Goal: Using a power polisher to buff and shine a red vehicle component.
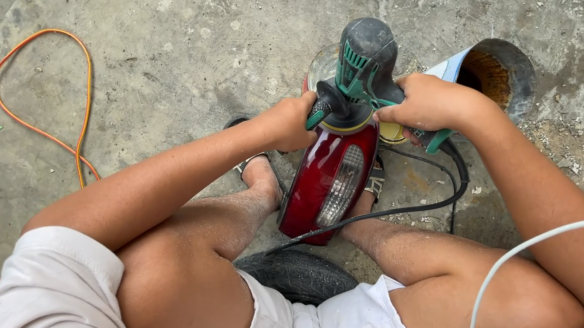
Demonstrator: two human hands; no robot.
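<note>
— At the centre of the frame, what stands between the feet?
— A dark red tail light (330, 179) with a clear ribbed strip down its glossy face, propped upright on the concrete floor (164, 61).
— And on top of it?
— A green and grey sander (363, 69), its yellow-edged pad pressed on the lamp's upper end.
— The hands?
— The left hand (289, 121) is curled around the sander's front knob, just left of the lamp top. The right hand (427, 102) is closed around the rear handle, upper right of the lamp.
— Cables?
— 1 black cord (404, 207) trails right; 1 orange cable (43, 95) loops at far left.
</note>
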